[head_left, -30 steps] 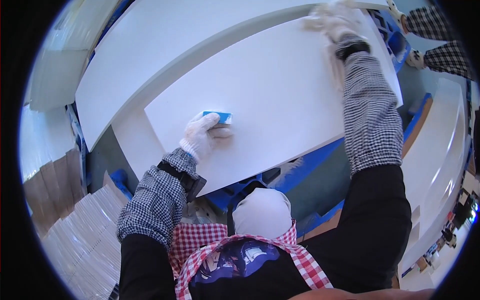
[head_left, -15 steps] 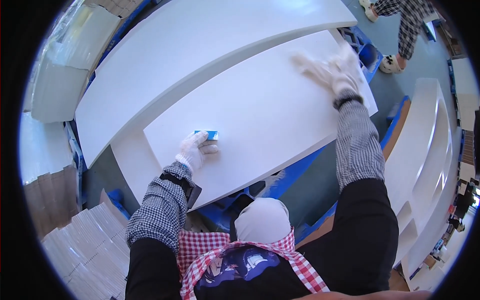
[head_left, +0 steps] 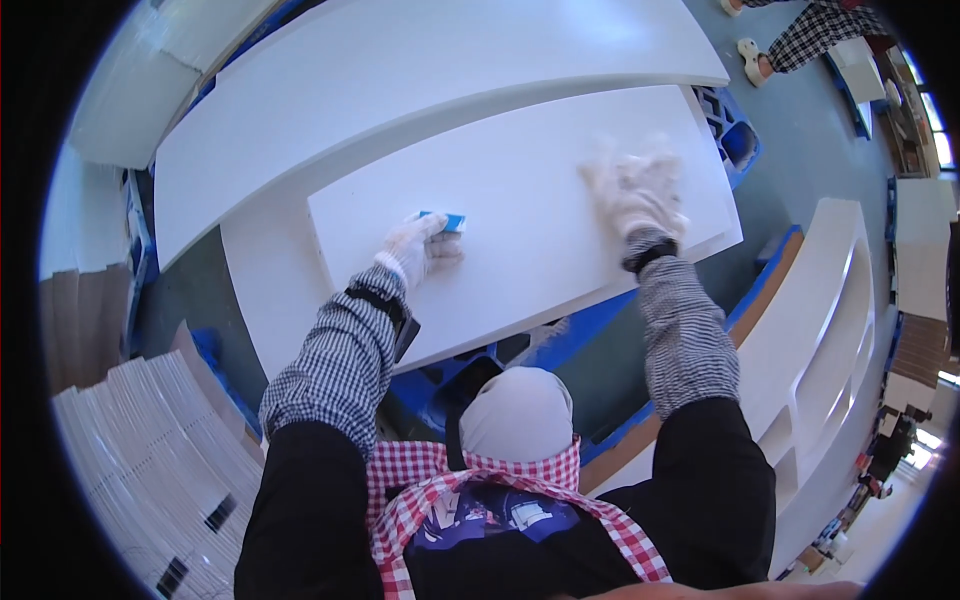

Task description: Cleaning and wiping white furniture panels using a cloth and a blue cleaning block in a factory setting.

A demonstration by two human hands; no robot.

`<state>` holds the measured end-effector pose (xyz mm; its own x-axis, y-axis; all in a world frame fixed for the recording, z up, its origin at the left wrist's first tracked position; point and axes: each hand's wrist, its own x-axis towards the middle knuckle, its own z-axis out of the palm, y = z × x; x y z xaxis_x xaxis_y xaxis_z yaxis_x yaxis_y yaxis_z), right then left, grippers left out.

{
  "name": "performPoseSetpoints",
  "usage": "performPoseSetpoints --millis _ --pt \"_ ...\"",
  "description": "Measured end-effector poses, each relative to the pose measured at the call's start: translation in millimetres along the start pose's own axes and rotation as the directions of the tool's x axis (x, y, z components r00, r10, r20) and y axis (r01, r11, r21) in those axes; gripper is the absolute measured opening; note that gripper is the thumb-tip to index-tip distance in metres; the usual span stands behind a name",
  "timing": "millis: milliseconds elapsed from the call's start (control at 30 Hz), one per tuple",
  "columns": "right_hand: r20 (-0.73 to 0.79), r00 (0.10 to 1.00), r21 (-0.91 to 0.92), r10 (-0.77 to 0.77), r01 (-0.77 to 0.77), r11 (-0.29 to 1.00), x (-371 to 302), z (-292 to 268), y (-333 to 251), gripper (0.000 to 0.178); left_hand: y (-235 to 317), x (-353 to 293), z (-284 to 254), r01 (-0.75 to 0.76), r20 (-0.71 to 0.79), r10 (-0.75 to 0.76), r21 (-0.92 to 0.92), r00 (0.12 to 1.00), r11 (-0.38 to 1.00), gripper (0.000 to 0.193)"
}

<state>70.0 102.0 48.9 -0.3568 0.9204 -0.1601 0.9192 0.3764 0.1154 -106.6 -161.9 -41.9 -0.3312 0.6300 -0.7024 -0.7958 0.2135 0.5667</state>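
Note:
A flat white panel (head_left: 500, 190) with a gently curved far edge lies in front of me, on top of another white panel (head_left: 265, 290). Toward its left part, my left hand (head_left: 415, 247), in a white knit glove, is closed on a small blue block (head_left: 443, 222) with a pale edge, held at the panel's surface. My right hand (head_left: 640, 195), gloved too, lies flat on the panel's right part with its fingers spread. Motion smears those fingertips, and whether anything is beneath the palm is hidden.
A larger curved white panel (head_left: 450, 75) lies beyond. Blue pallets (head_left: 735, 140) show underneath. Stacked cardboard sheets (head_left: 150, 460) stand at the left, and white panels with cut-outs (head_left: 810, 350) at the right. A person in checked trousers (head_left: 820, 40) is at the far right.
My right hand has moved left and nearer to me across the panel. My left hand, still on the blue block, has shifted slightly farther away and right. The head view has turned a little.

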Motion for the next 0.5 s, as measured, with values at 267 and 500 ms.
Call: performPoseSetpoints --millis 267,500 --pt "-0.149 0.589 0.053 -0.795 0.807 0.588 -148.5 72.4 -98.0 0.070 -29.6 -47.1 -14.2 -0.173 -0.219 0.131 -0.188 0.967 0.967 0.023" --pt "-0.356 0.861 0.289 -0.362 0.470 0.834 -42.0 29.9 -70.0 0.056 16.7 -239.4 -93.0 -0.402 -0.439 0.184 -0.478 0.879 0.781 0.029"
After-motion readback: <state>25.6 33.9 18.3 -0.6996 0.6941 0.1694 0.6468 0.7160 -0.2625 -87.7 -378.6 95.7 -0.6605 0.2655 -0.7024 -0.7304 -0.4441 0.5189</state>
